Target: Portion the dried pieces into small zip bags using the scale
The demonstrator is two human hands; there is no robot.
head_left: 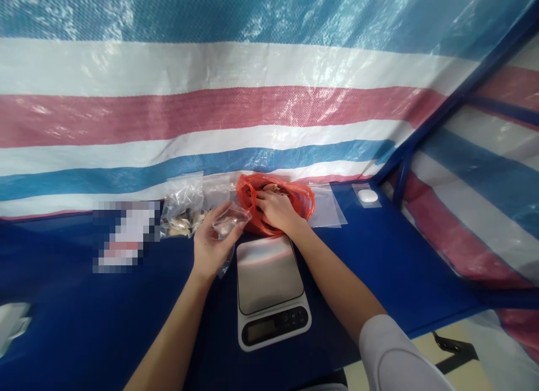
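My left hand holds a small clear plastic bag up above the table, with something pale inside it. My right hand lies over the mouth of an orange plastic bag, and pale pieces show inside that bag beyond my fingers. Whether those fingers grip the bag or its contents I cannot tell. Just below both hands sits a digital kitchen scale with a steel platform, and nothing is on it.
A clear bag of pale pieces stands left of my hands, beside a blurred-out item. Flat clear bags and a small white object lie to the right. The blue tabletop ends against a striped tarp.
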